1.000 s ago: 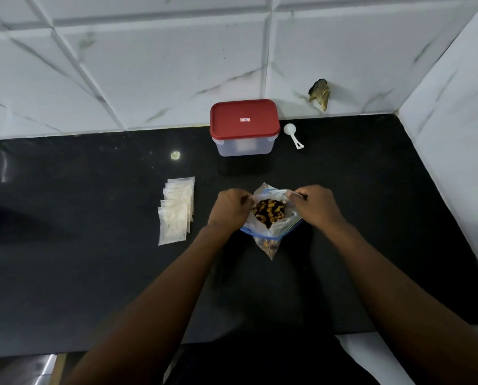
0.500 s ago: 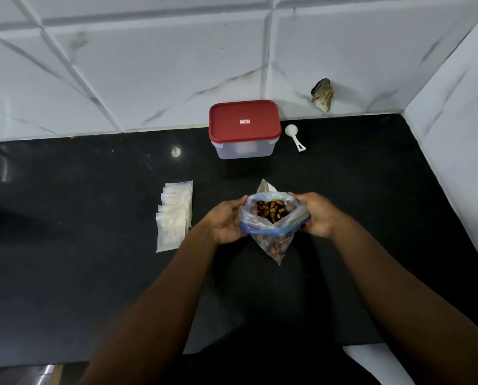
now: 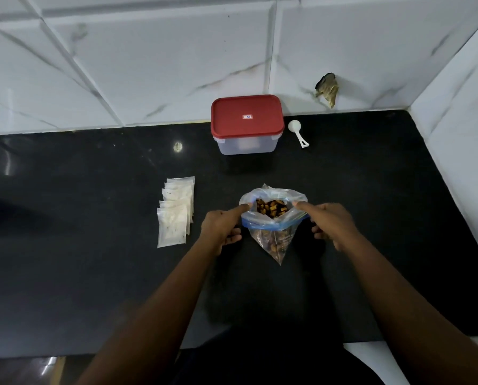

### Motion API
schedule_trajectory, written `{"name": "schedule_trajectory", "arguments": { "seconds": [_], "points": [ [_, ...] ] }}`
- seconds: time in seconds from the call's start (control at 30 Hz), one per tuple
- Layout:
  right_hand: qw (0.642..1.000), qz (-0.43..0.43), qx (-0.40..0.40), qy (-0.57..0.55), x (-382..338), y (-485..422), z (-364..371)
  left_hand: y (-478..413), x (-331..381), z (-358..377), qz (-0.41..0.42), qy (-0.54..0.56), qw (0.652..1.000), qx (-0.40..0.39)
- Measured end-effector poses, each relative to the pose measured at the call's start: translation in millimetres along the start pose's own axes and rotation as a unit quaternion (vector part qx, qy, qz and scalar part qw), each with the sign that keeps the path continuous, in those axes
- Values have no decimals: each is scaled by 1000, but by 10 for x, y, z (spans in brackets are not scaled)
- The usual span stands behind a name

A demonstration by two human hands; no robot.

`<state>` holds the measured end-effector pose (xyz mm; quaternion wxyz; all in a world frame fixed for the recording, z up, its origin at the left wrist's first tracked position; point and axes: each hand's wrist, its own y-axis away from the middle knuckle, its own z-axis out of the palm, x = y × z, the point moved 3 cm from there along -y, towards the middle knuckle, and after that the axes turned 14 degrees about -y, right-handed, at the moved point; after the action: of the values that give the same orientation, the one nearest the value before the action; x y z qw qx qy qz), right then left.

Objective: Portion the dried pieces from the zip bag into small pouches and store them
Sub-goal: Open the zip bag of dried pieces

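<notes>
A clear zip bag (image 3: 274,234) with a blue zip strip stands on the black countertop (image 3: 93,273), its mouth spread wide. Brown and orange dried pieces (image 3: 271,211) show inside. My left hand (image 3: 222,227) holds the left rim of the mouth, index finger stretched along it and the other fingers curled. On the opposite rim my right hand (image 3: 329,222) holds the bag the same way. A fanned stack of small white pouches (image 3: 175,211) lies flat to the left of my left hand.
A clear container with a red lid (image 3: 247,125) stands closed at the back by the tiled wall. A white scoop (image 3: 297,132) lies just right of it. A damaged spot (image 3: 328,88) marks the wall. A side wall bounds the counter on the right.
The bag's mouth has been pulled wider. Both hands have shifted from gripping the bag's sides to holding its rim with index fingers extended.
</notes>
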<state>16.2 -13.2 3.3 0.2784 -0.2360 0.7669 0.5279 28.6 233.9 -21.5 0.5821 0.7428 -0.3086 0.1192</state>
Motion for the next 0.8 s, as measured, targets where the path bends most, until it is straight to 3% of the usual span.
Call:
{"name": "schedule_trajectory", "arguments": {
  "seconds": [0.17, 0.27, 0.4, 0.57, 0.8],
  "points": [
    [990, 40, -18, -137, 64, 11, 19, 114, -18, 67, -8, 38, 998, -48],
    [969, 85, -59, -224, 95, 37, 63, 191, -69, 128, -41, 143, 982, -116],
    [907, 155, -98, -380, 158, 72, 74, 236, -142, 182, -72, 331, 925, -171],
    [821, 213, -107, -519, 241, 106, 77, 317, -124, 249, -54, 448, 872, -190],
    [773, 246, -49, -583, 214, 117, 78, 382, -94, 430, -63, 525, 835, -152]
  ]
}}
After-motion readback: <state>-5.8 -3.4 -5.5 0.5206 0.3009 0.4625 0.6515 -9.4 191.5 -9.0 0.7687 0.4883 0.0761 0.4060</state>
